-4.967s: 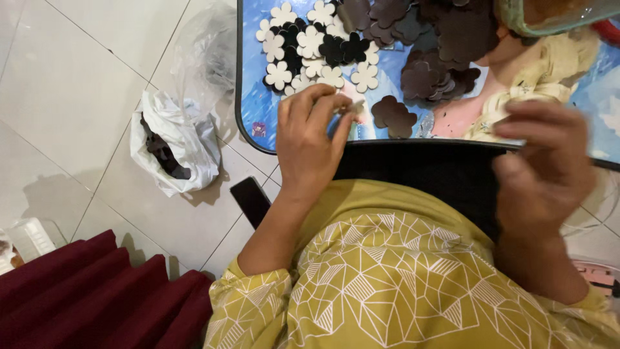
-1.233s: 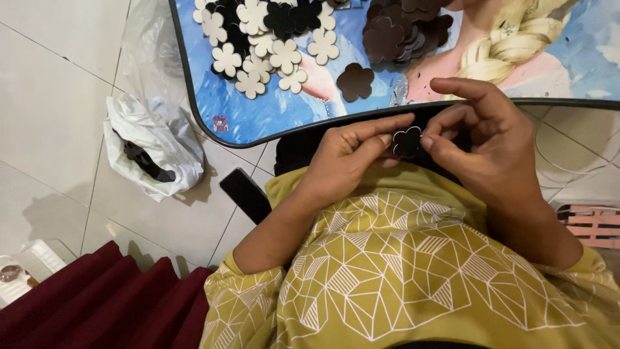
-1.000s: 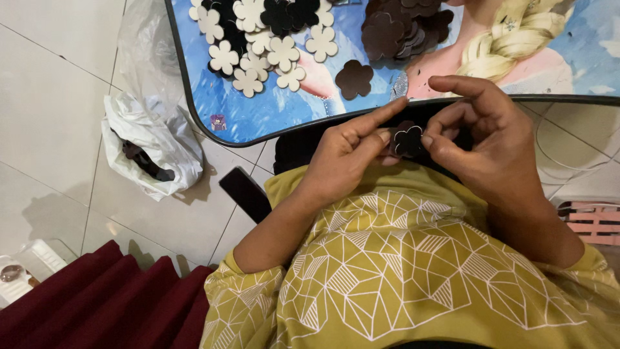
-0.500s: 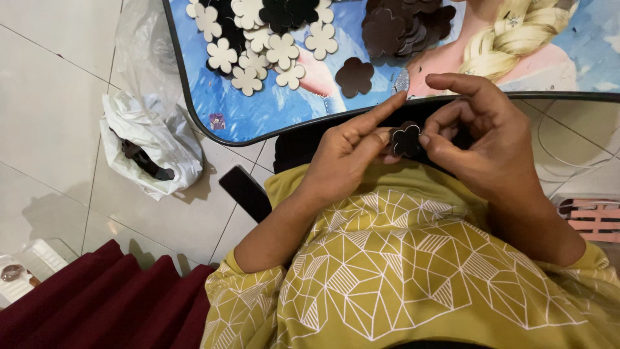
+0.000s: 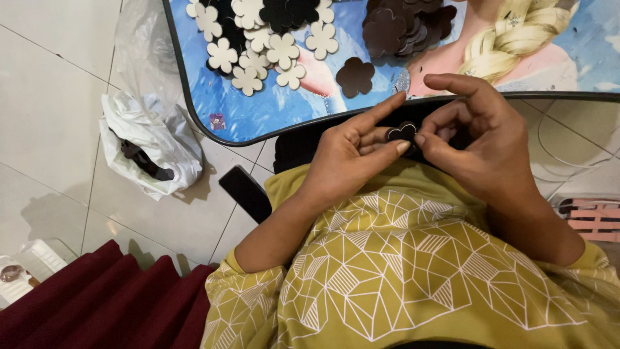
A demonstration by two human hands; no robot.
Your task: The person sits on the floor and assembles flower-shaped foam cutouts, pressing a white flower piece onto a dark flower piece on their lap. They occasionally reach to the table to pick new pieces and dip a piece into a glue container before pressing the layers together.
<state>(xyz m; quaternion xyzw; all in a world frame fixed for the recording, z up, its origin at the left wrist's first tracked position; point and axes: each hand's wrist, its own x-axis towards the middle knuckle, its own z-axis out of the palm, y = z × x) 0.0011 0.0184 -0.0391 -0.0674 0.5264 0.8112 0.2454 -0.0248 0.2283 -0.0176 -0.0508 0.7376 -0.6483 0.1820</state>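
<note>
Here both hands (image 5: pixel 413 145) pinch a dark flower cutout (image 5: pixel 402 132); left forefinger outstretched.

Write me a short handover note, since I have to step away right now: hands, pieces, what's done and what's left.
Left hand and right hand: both pinch one dark flower piece between the fingertips, above the lap.
On the low table: a heap of cream flower pieces, a dark brown pile, and one single dark flower lying apart.
Done: cannot tell.
Left: the piles appear unhandled.
White bag lies on the floor.
</note>
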